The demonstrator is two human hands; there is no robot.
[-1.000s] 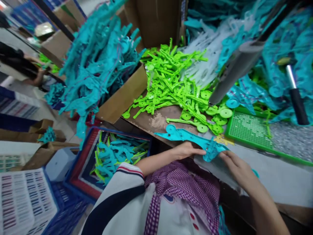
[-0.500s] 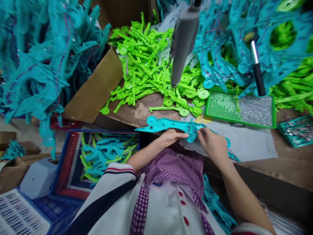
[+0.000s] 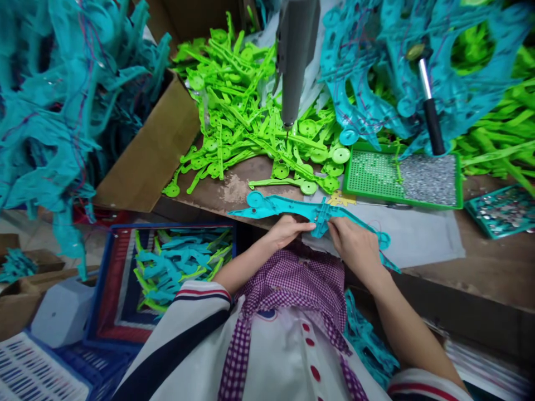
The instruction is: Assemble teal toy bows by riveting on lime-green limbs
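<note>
Hands (image 3: 355, 240) pinch a turquoise plastic piece (image 3: 288, 206) near its middle. Green parts (image 3: 251, 106) heap the desk (image 3: 497, 262).

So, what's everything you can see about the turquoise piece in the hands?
The turquoise piece looks like hard plastic: long, wavy and slim, with a round disc near each end and a ridged crosspiece around its middle. It's held sideways by the front edge of the workbench. The left hand and right hand grip it, one on either side of the crosspiece.
</note>
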